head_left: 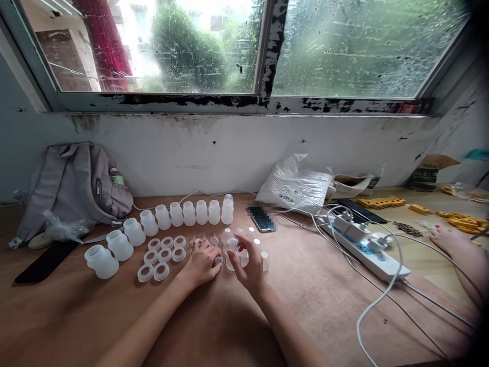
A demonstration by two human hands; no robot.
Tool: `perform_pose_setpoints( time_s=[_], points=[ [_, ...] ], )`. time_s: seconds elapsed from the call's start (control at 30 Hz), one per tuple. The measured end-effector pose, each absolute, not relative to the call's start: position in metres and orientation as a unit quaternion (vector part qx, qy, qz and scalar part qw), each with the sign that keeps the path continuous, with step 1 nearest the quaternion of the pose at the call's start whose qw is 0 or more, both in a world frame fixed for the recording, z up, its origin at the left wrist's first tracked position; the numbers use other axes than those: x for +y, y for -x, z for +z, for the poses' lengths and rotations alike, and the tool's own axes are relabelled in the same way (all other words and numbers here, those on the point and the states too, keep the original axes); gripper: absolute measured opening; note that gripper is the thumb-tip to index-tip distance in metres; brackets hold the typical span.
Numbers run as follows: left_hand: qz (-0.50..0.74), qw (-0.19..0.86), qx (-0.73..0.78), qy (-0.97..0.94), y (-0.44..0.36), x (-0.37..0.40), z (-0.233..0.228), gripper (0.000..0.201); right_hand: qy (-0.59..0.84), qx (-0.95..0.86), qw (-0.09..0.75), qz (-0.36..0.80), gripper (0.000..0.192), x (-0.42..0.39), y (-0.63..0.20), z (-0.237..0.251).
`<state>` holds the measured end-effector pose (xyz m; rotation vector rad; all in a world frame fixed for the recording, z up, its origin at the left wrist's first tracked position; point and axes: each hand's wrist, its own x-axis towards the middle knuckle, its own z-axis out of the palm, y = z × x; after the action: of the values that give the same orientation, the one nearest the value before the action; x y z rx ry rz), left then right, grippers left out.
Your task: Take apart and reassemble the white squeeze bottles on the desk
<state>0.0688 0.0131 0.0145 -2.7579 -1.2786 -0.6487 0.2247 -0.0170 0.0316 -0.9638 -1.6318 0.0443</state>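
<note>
My left hand (204,262) rests low over a group of small clear teats (214,239), its fingers spread and partly covering them. A clear round piece lies by its thumb and index finger; whether they touch it is hard to see. My right hand (250,265) pinches a small translucent cap (233,244) between thumb and fingers, above several clear round caps (265,261) on the table. Left of my hands lie several translucent collar rings (161,271). Behind them, translucent wide bottles (101,261) stand in a curved row; the one at the right end has a domed top (228,209).
A phone (262,218) lies beyond my right hand, near a silver plastic bag (294,183). A white power strip (367,250) with loose cables stretches along the right. A grey backpack (76,178) stands at left. Another person's hand (451,239) is at far right near yellow parts (466,223).
</note>
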Motion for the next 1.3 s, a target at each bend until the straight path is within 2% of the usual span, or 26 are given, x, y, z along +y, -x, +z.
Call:
perform_pose_setpoints(
  time_s=[0.37, 0.5, 0.67, 0.87, 1.1, 1.3],
  points=[
    [-0.202, 0.014, -0.408, 0.890, -0.069, 0.013, 0.017, 0.014, 0.425, -0.698, 0.576, 0.019, 0.036, -0.017, -0.226, 0.030],
    [-0.255, 0.007, -0.409, 0.876, -0.067, 0.007, 0.024, 0.028, 0.439, -0.689, 0.576, 0.039, 0.034, -0.016, -0.225, 0.028],
    [-0.331, 0.012, -0.397, 0.856, -0.056, -0.007, 0.035, 0.033, 0.409, -0.695, 0.582, 0.100, 0.037, -0.020, -0.218, 0.024],
    [-0.334, 0.022, -0.356, 0.873, -0.022, -0.031, 0.032, 0.030, 0.315, -0.785, 0.510, 0.157, 0.035, -0.036, -0.198, 0.019],
    [-0.265, -0.006, -0.378, 0.887, 0.025, -0.056, 0.006, 0.019, 0.333, -0.845, 0.363, 0.208, 0.016, -0.043, -0.175, 0.000],
    [-0.240, 0.043, -0.428, 0.870, 0.036, -0.052, -0.003, 0.012, 0.322, -0.856, 0.350, 0.202, 0.014, -0.041, -0.172, 0.002]
  ],
)
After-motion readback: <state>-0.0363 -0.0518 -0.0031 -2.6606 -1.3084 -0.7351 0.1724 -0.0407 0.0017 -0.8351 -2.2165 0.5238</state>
